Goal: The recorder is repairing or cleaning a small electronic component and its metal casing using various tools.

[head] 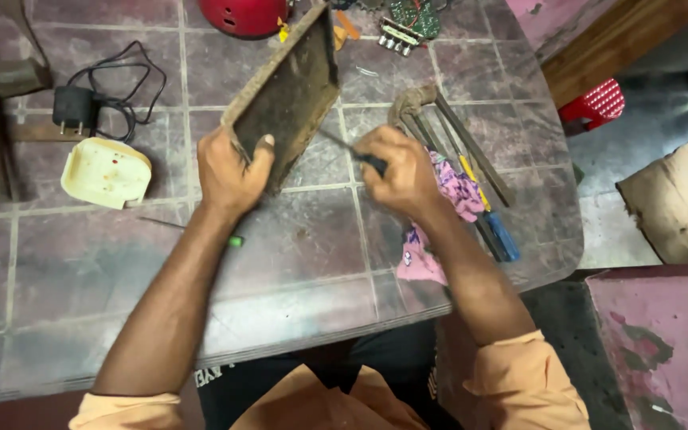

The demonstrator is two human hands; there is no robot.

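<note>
Orange sleeves, rolled back at the elbows, framed the bottom of the head view, and both bare forearms reached out over a worn tiled tabletop point(312, 263) whose mauve squares were scuffed and stained.

Seen from the head camera, the left hand point(228, 171) gripped the near end of a rusty metal tray point(288, 91), fingers curled behind it and thumb pressed on the front edge, holding it tilted up off the table with its shallow, dirty inside turned toward the right hand. That tray looked like thin sheet metal with a raised lip, brown with corrosion and crusted dark within. The right hand point(400, 171) was closed around the dark handle of a slim tool point(352, 151), probably a screwdriver or scraper, whose thin shaft pointed at the tray's lower inner face. I judged the step in hand to be scraping or picking at that crusted surface; the next move would call for a firm hold on the tray and short, controlled strokes so the tip did not skid toward the left thumb.

Just beside the right wrist lay a crumpled pink cloth point(439, 231), a blue-handled screwdriver point(499, 231) and long grey pliers point(439, 135). Well to the left sat a cream plastic cover point(105, 171) and a black plug adapter point(73, 107) with looped cable. A glossy red helmet-like dome point(244, 16) and a green circuit board point(412, 20) lay at the far edge.
</note>
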